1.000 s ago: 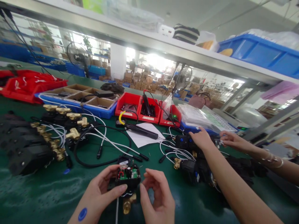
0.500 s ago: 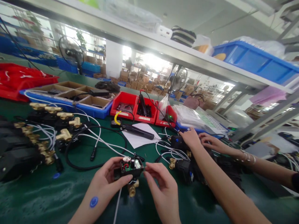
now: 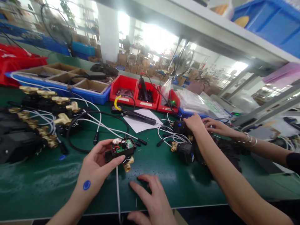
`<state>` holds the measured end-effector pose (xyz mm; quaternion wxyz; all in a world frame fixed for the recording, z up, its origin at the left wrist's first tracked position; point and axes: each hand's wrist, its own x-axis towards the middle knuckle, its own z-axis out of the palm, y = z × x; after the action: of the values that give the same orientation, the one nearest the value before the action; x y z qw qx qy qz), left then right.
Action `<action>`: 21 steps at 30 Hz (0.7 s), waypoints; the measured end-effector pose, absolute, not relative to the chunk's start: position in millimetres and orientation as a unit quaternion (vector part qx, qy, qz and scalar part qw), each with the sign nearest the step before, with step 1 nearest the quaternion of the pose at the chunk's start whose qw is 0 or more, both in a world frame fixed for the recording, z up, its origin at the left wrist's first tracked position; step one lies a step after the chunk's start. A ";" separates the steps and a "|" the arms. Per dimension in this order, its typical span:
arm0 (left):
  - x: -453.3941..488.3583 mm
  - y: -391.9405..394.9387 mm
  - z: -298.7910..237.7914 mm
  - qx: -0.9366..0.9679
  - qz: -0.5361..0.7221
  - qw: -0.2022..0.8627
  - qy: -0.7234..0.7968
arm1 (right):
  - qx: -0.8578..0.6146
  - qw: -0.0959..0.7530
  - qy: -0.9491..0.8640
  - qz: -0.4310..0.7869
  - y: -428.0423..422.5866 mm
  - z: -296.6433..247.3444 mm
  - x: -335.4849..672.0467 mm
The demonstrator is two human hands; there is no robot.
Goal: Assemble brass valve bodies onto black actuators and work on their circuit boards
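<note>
My left hand (image 3: 98,162) is wrapped round a black valve actuator (image 3: 124,152) with its top off, so the green circuit board (image 3: 127,144) shows. A brass fitting (image 3: 127,164) sticks out below it, and a white cable (image 3: 117,190) hangs down past the table's front edge. My right hand (image 3: 152,200) is apart from the actuator, low over the front of the table, fingers spread and holding nothing. Small dark specks and a few thin pins lie on the green table (image 3: 152,161) near it. A blue round sticker (image 3: 86,185) is on my left wrist.
A co-worker's hands (image 3: 195,123) handle black units on the right. Behind stand red bins (image 3: 123,89) and a blue divided tray (image 3: 98,98). An electric screwdriver (image 3: 140,117) lies on white paper (image 3: 138,127). Brass-fitted units (image 3: 62,118) and cables lie left; a shelf (image 3: 211,28) hangs overhead.
My right hand has moved away from the actuator, down towards the table's front edge, and its fingers have spread. My left hand still holds the actuator. The view has tilted downward.
</note>
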<state>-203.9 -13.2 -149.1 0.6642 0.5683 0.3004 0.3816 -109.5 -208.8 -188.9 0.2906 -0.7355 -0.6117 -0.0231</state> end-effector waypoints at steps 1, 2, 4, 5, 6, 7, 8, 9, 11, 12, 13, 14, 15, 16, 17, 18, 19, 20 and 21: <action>-208.1 -11.8 -150.3 0.567 0.375 0.666 0.307 | -0.744 0.290 -0.602 -0.011 -208.4 -186.0 -107.5; -212.7 -10.6 -151.5 0.565 0.372 0.666 0.315 | -0.754 0.280 -0.594 -0.003 -207.5 -183.0 -106.5; -223.1 -9.1 -154.1 0.557 0.373 0.662 0.334 | -0.773 0.242 -0.586 0.000 -204.0 -177.4 -106.2; -228.6 -9.0 -155.3 0.554 0.375 0.660 0.342 | -0.779 0.223 -0.586 0.000 -201.3 -175.3 -105.8; -234.1 -9.6 -156.2 0.553 0.377 0.658 0.346 | -0.785 0.208 -0.584 0.000 -197.9 -173.8 -104.4; -239.4 -10.9 -156.5 0.553 0.378 0.655 0.350 | -0.790 0.198 -0.581 0.000 -193.8 -173.1 -101.3; -244.4 -13.1 -156.2 0.553 0.380 0.653 0.352 | -0.793 0.190 -0.579 -0.002 -189.2 -173.3 -96.2; -248.9 -16.0 -155.1 0.553 0.381 0.651 0.354 | -0.794 0.186 -0.578 -0.009 -184.0 -174.1 -88.9; -256.6 -23.9 -151.5 0.548 0.382 0.653 0.357 | -0.792 0.184 -0.582 -0.025 -171.9 -177.2 -69.7; -259.8 -28.3 -149.5 0.542 0.384 0.656 0.358 | -0.788 0.187 -0.586 -0.031 -165.1 -178.8 -59.2; -262.6 -32.6 -147.7 0.537 0.386 0.659 0.359 | -0.783 0.193 -0.591 -0.037 -158.2 -179.8 -49.3; -265.1 -36.4 -146.4 0.533 0.388 0.661 0.359 | -0.777 0.201 -0.595 -0.042 -151.5 -179.8 -41.0; -267.6 -39.6 -145.5 0.531 0.391 0.660 0.359 | -0.771 0.209 -0.599 -0.048 -145.5 -178.5 -34.9; -270.2 -42.2 -145.2 0.533 0.397 0.654 0.361 | -0.767 0.219 -0.601 -0.056 -140.7 -175.9 -31.6; -272.9 -44.1 -145.3 0.539 0.404 0.644 0.363 | -0.763 0.229 -0.601 -0.064 -137.4 -171.9 -31.5; -275.7 -45.5 -145.9 0.548 0.415 0.629 0.365 | -0.760 0.237 -0.601 -0.071 -135.7 -167.1 -34.5; -278.5 -46.6 -146.8 0.559 0.429 0.608 0.365 | -0.756 0.252 -0.599 -0.075 -135.6 -161.9 -40.7; -281.4 -47.8 -148.3 0.571 0.448 0.583 0.365 | -0.751 0.275 -0.597 -0.072 -136.4 -157.0 -49.8; -284.1 -49.0 -150.3 0.582 0.471 0.554 0.365 | -0.739 0.305 -0.597 -0.059 -137.9 -153.1 -61.3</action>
<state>-284.1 -49.0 -150.3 0.5538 0.5818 0.3651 0.4706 -61.3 -137.9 -153.1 0.3048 -0.7394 -0.5974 -0.0593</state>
